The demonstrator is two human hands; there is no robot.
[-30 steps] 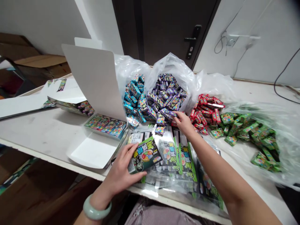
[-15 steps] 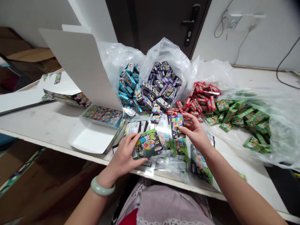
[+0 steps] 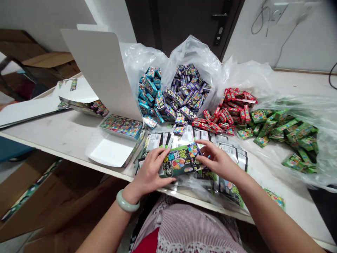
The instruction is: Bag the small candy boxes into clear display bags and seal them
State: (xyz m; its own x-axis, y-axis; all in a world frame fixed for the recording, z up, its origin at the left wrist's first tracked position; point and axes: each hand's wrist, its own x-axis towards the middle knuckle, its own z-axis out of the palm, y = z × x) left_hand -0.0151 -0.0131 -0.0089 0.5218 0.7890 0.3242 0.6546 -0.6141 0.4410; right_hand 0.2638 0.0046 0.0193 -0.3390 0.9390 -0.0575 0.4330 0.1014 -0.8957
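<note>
The right hand (image 3: 216, 160) had brought its pinched purple box (image 3: 194, 151) to the packet (image 3: 177, 163) the left hand (image 3: 151, 173) held; they met.

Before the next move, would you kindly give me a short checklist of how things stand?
1. Packet steadied: ok; the left hand holds it.
2. Purple box in grip: ok; the right hand has it.
3. Purple box at the packet's right end: ok; the two meet there.
4. Purple box fully inside: not ok; much of it shows.
5. Colour piles kept apart: not ok; blue boxes and purple boxes run together at their edges.
6. Carton open: ok; its lid stands up.
</note>
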